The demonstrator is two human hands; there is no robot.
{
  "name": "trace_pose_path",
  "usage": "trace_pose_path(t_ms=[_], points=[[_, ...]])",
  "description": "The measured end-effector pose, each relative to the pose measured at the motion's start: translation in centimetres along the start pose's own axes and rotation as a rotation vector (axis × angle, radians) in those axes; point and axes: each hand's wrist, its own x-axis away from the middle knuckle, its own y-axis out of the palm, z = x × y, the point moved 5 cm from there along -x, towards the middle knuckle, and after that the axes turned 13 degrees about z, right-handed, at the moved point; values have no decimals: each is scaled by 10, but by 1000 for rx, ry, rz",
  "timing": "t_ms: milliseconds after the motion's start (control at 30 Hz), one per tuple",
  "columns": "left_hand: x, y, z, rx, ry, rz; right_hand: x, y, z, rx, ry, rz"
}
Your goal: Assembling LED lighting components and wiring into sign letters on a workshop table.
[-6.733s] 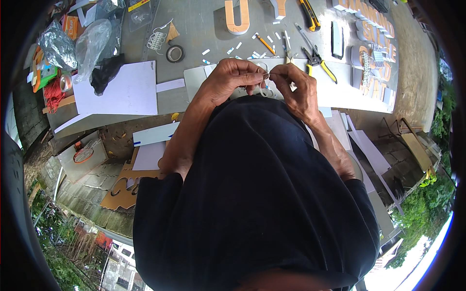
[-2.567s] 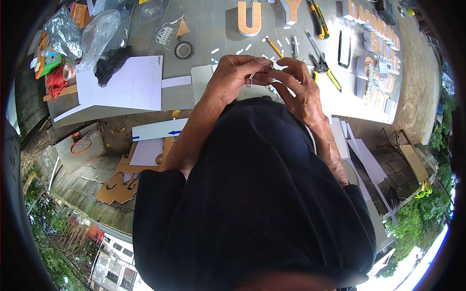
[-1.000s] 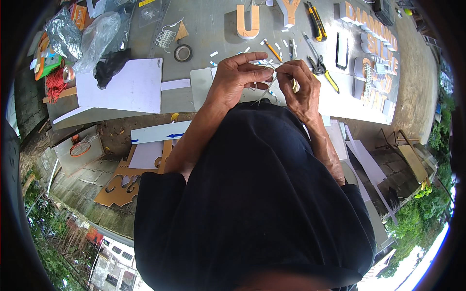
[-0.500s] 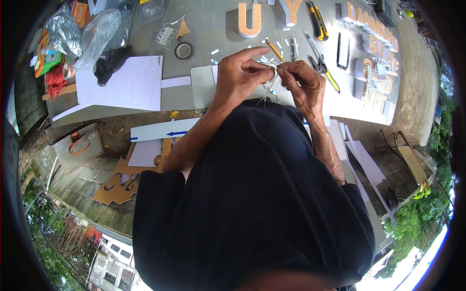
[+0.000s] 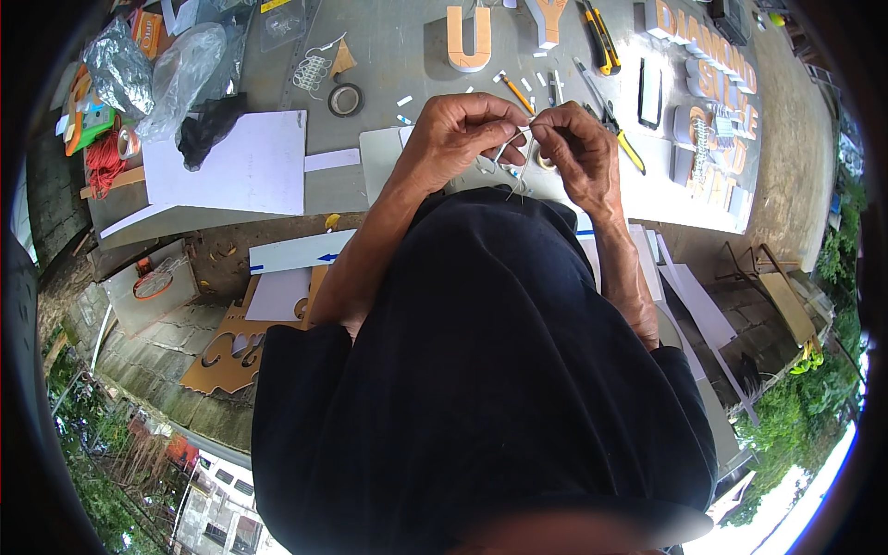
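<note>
In front of my chest, over the table's near edge, both hands are raised with their fingertips almost meeting. My left hand [image 5: 456, 139] pinches a thin, light-coloured wire [image 5: 524, 166] between thumb and fingers. The right hand [image 5: 585, 153] is closed in a pinch on the same wire, close to the left fingertips. Loose ends and a loop of wire hang below the fingers, in front of my dark shirt. Whether it is one strand or several I cannot tell.
On the grey table [image 5: 388, 55] lie a roll of dark tape [image 5: 345, 100], a yellow pencil [image 5: 516, 90], a yellow-black cutter [image 5: 603, 39], yellow-handled pliers [image 5: 631, 150] and a white board [image 5: 227, 180]. Raised block letters [image 5: 469, 42] stand behind; plastic bags [image 5: 185, 74] lie at left.
The fingers have shifted on the wire, and its hanging ends now form a loop under them. My left index finger, raised before, has curled down toward the right fingertips.
</note>
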Motion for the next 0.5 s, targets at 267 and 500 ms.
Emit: trace_pose_path(t_ms=[267, 500], points=[[1, 2, -2, 23, -67, 14, -1, 0, 4, -32, 24, -5], [-4, -3, -10, -43, -22, 36, 1, 1, -1, -146, 92, -54]])
